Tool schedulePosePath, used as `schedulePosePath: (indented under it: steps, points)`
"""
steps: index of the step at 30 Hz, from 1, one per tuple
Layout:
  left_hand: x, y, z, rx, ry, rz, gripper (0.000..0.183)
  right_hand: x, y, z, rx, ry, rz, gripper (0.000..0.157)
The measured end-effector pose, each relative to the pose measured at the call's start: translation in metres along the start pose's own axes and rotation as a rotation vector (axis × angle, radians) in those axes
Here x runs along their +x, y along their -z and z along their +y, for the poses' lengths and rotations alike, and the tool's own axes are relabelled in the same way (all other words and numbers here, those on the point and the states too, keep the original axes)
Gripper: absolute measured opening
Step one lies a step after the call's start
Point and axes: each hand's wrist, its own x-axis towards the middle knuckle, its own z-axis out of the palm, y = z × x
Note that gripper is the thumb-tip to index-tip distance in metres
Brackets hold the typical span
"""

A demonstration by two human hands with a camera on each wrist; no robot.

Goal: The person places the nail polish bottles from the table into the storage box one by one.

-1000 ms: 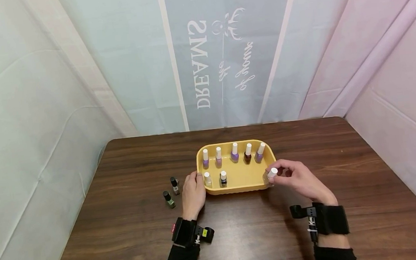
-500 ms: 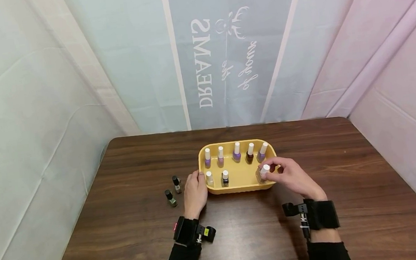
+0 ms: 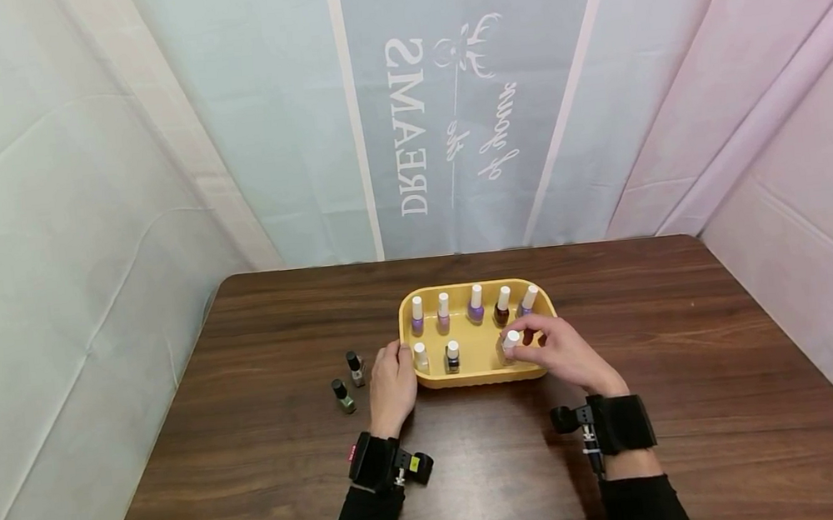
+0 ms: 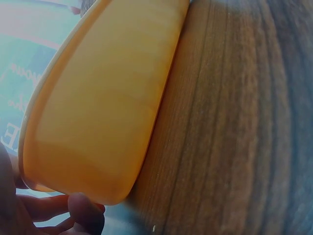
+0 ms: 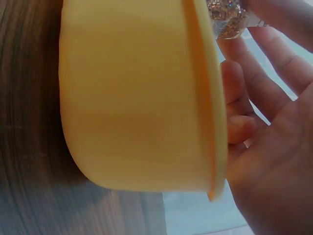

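My right hand (image 3: 557,355) pinches the white cap of a clear nail polish bottle (image 3: 511,344) above the front right of the yellow tray (image 3: 482,377). Copper glitter shows inside that bottle (image 5: 229,19) in the right wrist view. The left hand (image 3: 393,388) grips the tray's left end, its fingers (image 4: 85,214) against the outer wall. Along the tray's back stand several white-capped bottles, purple (image 3: 476,313), mauve (image 3: 444,322) and dark brown (image 3: 501,315). In front stand a pale nail polish bottle (image 3: 421,360) and a black one (image 3: 453,363).
Two black-capped nail polish bottles, one greyish (image 3: 356,372) and one green (image 3: 345,401), are on the wooden table (image 3: 253,443) to the left of the left hand. Printed fabric (image 3: 478,120) hangs behind the table's back edge.
My right hand has carried the glitter nail polish bottle leftward from the tray's right end towards the black bottle. The left hand has stayed at the tray's left end.
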Motion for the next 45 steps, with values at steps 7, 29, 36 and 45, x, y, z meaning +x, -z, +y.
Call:
schedulePosePath:
  steps: [7,29,36,45]
  points:
    - [0.000,0.000,0.001,0.003,0.003,0.006,0.045,0.007,-0.007,-0.001,-0.028,-0.018,0.002,0.024]
    - [0.000,0.000,0.001,0.021,-0.012,0.006,0.045,0.026,-0.022,-0.002,-0.118,0.029,-0.042,0.014]
    - [-0.001,-0.001,0.000,0.018,-0.017,0.008,0.045,0.030,-0.025,0.001,-0.134,0.033,-0.055,0.013]
    - [-0.001,-0.001,0.000,0.015,-0.011,0.011,0.045,0.034,-0.028,0.001,-0.161,0.012,-0.071,0.016]
